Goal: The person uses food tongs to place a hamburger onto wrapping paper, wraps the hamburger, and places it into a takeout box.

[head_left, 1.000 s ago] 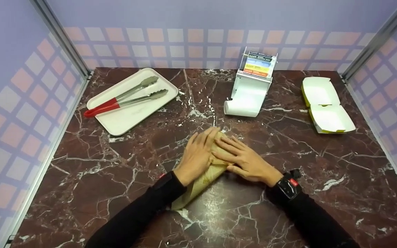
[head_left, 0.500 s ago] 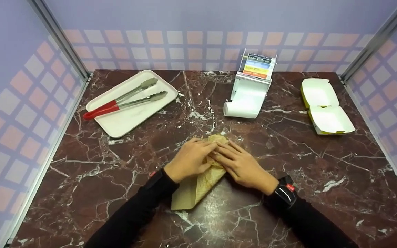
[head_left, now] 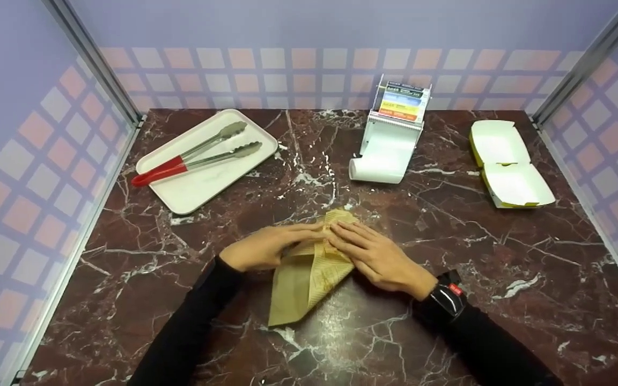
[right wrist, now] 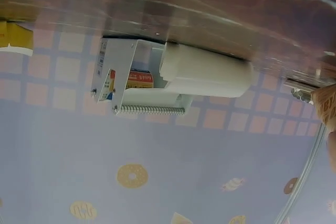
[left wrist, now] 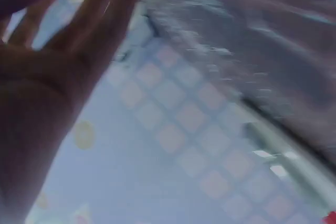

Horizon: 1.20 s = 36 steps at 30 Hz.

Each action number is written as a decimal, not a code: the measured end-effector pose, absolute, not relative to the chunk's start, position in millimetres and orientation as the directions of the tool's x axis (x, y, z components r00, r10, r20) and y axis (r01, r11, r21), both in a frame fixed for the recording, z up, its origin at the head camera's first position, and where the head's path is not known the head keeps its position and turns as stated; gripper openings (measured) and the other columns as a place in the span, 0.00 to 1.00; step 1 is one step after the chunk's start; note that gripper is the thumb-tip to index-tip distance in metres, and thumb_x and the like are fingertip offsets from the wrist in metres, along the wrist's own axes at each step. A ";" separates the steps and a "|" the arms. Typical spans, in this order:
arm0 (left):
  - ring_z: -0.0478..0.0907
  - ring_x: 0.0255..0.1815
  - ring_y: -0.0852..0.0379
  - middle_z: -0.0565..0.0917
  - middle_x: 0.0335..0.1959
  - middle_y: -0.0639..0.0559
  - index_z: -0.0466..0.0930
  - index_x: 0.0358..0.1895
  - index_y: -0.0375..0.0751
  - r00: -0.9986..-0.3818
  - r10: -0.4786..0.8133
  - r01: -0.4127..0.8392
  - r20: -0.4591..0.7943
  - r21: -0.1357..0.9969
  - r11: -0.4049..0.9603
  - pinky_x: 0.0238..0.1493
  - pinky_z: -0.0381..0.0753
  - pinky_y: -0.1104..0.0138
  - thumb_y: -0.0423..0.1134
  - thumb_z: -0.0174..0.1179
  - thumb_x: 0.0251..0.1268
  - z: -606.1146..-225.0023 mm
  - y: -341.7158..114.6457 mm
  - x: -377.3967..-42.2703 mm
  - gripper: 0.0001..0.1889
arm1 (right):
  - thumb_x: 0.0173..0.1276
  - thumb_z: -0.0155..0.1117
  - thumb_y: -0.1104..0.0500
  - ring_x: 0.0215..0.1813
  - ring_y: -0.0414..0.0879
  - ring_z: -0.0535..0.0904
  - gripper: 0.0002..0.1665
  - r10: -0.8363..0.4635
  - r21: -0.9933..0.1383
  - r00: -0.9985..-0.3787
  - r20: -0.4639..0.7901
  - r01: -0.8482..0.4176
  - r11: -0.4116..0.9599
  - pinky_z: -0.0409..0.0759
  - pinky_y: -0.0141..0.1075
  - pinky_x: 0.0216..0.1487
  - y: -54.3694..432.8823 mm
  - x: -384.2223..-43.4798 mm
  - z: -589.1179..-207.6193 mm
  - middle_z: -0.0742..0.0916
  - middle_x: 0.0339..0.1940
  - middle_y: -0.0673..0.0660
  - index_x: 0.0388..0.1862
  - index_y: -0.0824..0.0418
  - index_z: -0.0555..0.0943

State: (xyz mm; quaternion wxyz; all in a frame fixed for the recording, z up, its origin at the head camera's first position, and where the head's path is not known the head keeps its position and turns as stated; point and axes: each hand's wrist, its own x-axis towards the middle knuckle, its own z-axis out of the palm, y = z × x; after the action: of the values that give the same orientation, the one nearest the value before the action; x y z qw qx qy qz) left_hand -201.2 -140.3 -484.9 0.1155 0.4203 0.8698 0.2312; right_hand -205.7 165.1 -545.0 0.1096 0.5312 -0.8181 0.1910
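Observation:
In the head view a tan printed paper wrap point(head_left: 319, 281) lies at the middle of the table, folded over, with its near left flap loose. My left hand point(head_left: 266, 246) is at the wrap's left side, straight fingers reaching onto the upper fold. On the other side my right hand point(head_left: 377, 258) rests nearly straight fingers along the upper right of the wrap. Whatever the paper may enclose is hidden. In the blurred left wrist view, the left hand point(left wrist: 68, 56) has extended fingers. A printed corner of the wrap point(right wrist: 326, 103) shows at the right wrist view's edge.
At the back left, red-handled tongs point(head_left: 191, 162) lie on a white tray point(head_left: 180, 198). A white roll dispenser point(head_left: 389, 139) stands behind the hands. Further right is an opened yellow-and-white box point(head_left: 510, 166). Patterned panels point(head_left: 309, 27) enclose the dark marbled table point(head_left: 502, 316).
My left hand has shifted left and its fingers have straightened, uncovering more of the wrap's left flap. The right hand moved slightly down early on, then stayed about in place.

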 end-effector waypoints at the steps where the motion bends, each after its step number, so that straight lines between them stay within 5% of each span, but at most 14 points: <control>1: 0.66 0.79 0.43 0.60 0.83 0.51 0.64 0.80 0.52 -0.609 0.793 0.683 -0.014 0.500 0.533 0.77 0.68 0.49 0.17 0.63 0.58 -488.6 -142.6 -202.0 0.46 | 0.79 0.44 0.56 0.83 0.62 0.60 0.33 -0.830 -0.196 -0.404 0.383 -0.914 0.355 0.57 0.59 0.81 166.0 -206.1 -544.9 0.65 0.83 0.62 0.81 0.61 0.64; 7: 0.61 0.81 0.46 0.55 0.85 0.54 0.63 0.80 0.50 -0.558 0.829 0.706 0.029 0.542 0.456 0.80 0.64 0.52 0.18 0.64 0.54 -503.0 -146.9 -209.4 0.47 | 0.68 0.52 0.51 0.83 0.67 0.57 0.43 -0.844 -0.162 -0.373 0.385 -0.928 0.335 0.56 0.62 0.81 165.6 -205.0 -547.0 0.63 0.83 0.68 0.81 0.61 0.63; 15: 0.69 0.77 0.47 0.66 0.80 0.54 0.72 0.74 0.47 -0.551 0.830 0.735 0.085 0.520 0.434 0.78 0.68 0.53 0.17 0.65 0.53 -507.0 -146.9 -215.4 0.42 | 0.61 0.71 0.43 0.82 0.69 0.58 0.52 -0.807 -0.059 -0.420 0.415 -0.898 0.437 0.58 0.64 0.79 150.7 -196.0 -550.7 0.63 0.82 0.71 0.79 0.64 0.66; 24: 0.75 0.72 0.47 0.78 0.71 0.46 0.76 0.70 0.42 -0.541 0.834 0.759 0.112 0.492 0.426 0.76 0.71 0.55 0.28 0.57 0.71 -506.8 -141.8 -214.8 0.25 | 0.62 0.69 0.46 0.81 0.57 0.66 0.46 -0.788 0.096 -0.414 0.455 -0.857 0.506 0.63 0.54 0.81 140.2 -175.7 -554.9 0.69 0.81 0.64 0.77 0.62 0.70; 29: 0.78 0.68 0.48 0.80 0.70 0.48 0.77 0.70 0.44 -0.566 0.819 0.734 0.090 0.507 0.452 0.75 0.73 0.55 0.30 0.57 0.73 -507.4 -140.3 -215.8 0.23 | 0.66 0.69 0.51 0.78 0.63 0.69 0.34 -0.759 0.023 -0.432 0.487 -0.863 0.505 0.64 0.61 0.78 134.6 -169.4 -554.2 0.73 0.77 0.67 0.72 0.54 0.78; 36: 0.80 0.64 0.49 0.83 0.66 0.47 0.76 0.72 0.49 -0.598 0.799 0.688 0.064 0.552 0.471 0.70 0.78 0.56 0.32 0.59 0.73 -507.5 -140.3 -218.5 0.25 | 0.67 0.64 0.62 0.74 0.67 0.72 0.22 -0.656 -0.219 -0.472 0.588 -0.874 0.433 0.65 0.66 0.74 135.8 -171.0 -553.6 0.79 0.71 0.66 0.60 0.65 0.84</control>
State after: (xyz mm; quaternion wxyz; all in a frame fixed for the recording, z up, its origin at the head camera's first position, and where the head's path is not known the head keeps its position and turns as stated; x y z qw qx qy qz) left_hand -218.5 -140.3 -507.5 0.1017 0.4367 0.8514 0.2720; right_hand -171.0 135.8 -553.6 0.2133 0.4672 -0.8192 0.2554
